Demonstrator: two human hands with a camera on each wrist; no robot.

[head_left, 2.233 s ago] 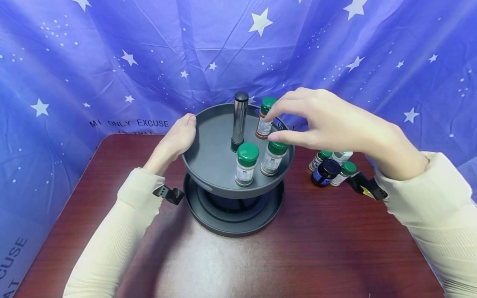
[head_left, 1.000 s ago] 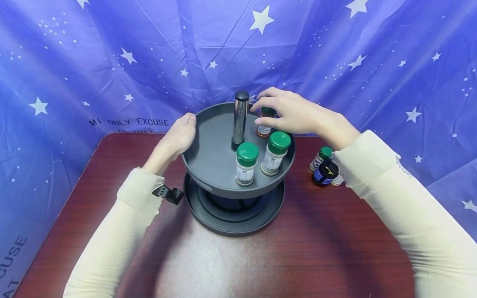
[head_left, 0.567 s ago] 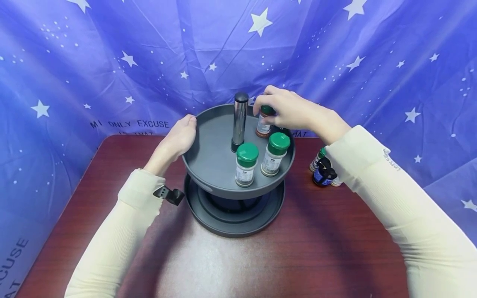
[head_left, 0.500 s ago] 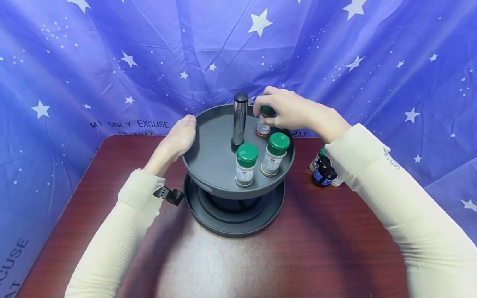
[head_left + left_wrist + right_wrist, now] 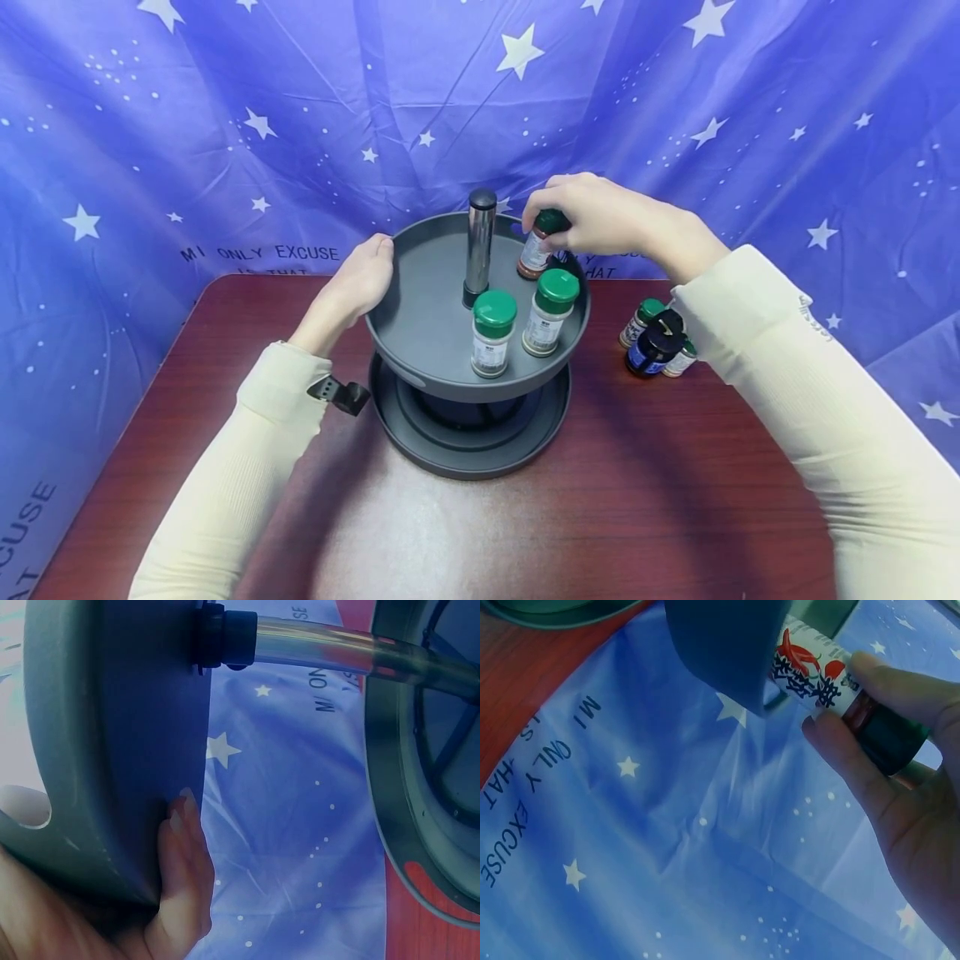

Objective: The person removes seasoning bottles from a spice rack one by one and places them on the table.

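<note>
My left hand grips the left rim of the upper tray of a grey two-tier stand; in the left wrist view its fingers curl under the tray. At the tray's back right, my right hand holds a red-brown spice jar just below its dark green cap, thumb and fingers round it. The jar leans, its top toward the right. In the right wrist view, chili pictures show on the jar's label. Two pale spice jars with green caps, one at the front and one at the right, stand upright on the tray.
A metal post with a black top rises from the tray's middle. The lower tray sits beneath on the red-brown table. Right of the stand, a dark blue-labelled jar stands among small green-capped jars. A starry blue curtain hangs behind.
My right hand has come from over the right-hand pale jar to the red-brown jar and taken hold of it. That jar now leans right from upright. My left hand keeps its place.
</note>
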